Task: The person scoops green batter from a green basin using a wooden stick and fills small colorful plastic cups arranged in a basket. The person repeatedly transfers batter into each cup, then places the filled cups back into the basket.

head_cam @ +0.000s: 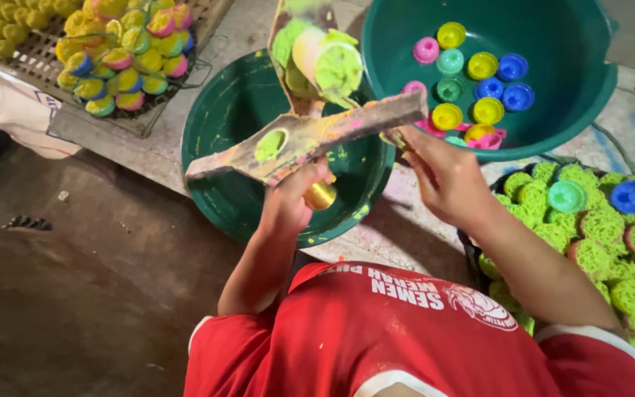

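1. The left hand (292,198) is clenched from below around a brass-coloured cylinder (320,195), its grip pressed up against the underside of a paint-stained wooden paddle (303,138).
2. The right hand (446,173) has its grip pinched on the paddle's right end, fingers (413,143) closed over the edge of the wood.
3. The paddle's long axis runs from lower left to upper right, tilted up toward the right; a round hole (270,145) in its left half is packed with green material.
4. Above the paddle, a second stained piece (295,55) stands nearly upright, carrying a rounded green-and-yellow lump (328,62).
5. The paddle hangs over a shallow dark-green basin (237,110), its left tip reaching past the basin's rim.
6. To the right, a deeper teal tub (575,110) holds small coloured cups (479,81) in yellow, blue, pink and green.
7. A tray of green textured cakes (589,220) lies just beside the right forearm.
8. At upper left, a wire rack (45,59) carries multicoloured pieces (126,51).
9. Bare floor (75,279) lies open at the left, below the concrete surface (398,235).
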